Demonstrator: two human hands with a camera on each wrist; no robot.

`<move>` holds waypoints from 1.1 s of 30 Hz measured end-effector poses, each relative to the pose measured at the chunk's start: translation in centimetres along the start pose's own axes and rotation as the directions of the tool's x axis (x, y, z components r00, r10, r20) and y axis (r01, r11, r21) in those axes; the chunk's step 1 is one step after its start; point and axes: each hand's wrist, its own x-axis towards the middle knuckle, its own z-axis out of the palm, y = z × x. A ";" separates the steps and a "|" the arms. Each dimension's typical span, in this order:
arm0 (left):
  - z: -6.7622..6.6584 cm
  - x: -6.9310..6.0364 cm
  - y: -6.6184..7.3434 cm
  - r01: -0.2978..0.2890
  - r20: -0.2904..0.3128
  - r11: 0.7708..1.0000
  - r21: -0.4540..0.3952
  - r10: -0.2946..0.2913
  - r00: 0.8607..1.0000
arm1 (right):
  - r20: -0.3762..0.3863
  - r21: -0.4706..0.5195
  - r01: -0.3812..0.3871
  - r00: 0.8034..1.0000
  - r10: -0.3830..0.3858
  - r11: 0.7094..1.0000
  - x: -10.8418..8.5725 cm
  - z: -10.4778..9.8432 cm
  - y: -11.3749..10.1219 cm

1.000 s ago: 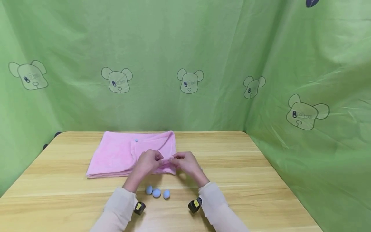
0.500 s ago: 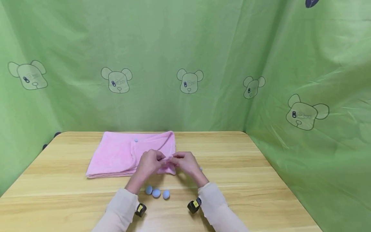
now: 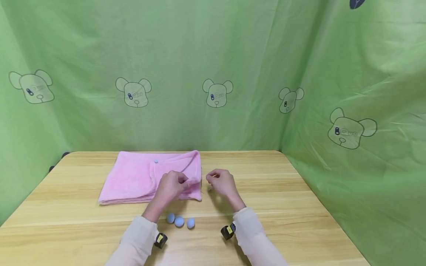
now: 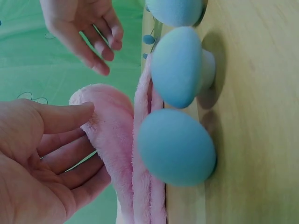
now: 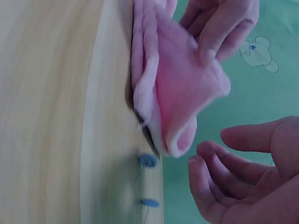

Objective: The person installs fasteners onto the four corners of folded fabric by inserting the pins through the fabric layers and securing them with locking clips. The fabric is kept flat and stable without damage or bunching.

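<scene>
A pink plush cloth lies folded on the table, with a small blue round piece on its upper part. My left hand pinches a raised flap of the cloth between thumb and fingers; the left wrist view shows the thumb on the plush. My right hand is just right of the cloth, apart from it. In the right wrist view its thumb and fingers are bent loosely with a gap between them and nothing seen there. Below that hand are blue discs with thin lines trailing from them.
Three light blue mushroom-shaped knobs stand on the wooden table between the forearms, near the front. Green curtains with bear faces hang behind the table and at both sides.
My right hand has let go of the pink cloth and moved a little to the right. My left hand still pinches the flap in nearly the same place.
</scene>
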 end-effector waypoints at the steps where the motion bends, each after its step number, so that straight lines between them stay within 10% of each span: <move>1: 0.0 0.0 0.0 0.003 -0.001 1.000 -0.007 -0.003 1.000 | -0.015 -0.038 0.006 1.000 -0.007 0.999 0.1 -0.1 0.1; 16: 0.0 0.0 -0.1 0.019 -0.004 1.000 -0.014 -0.019 1.000 | 0.187 -0.332 0.016 0.981 0.049 0.943 -0.2 0.5 0.9; 33: 0.1 0.0 -0.3 0.015 0.009 1.000 0.015 -0.015 1.000 | 0.211 -0.382 0.008 0.974 0.079 0.924 -0.2 0.7 0.8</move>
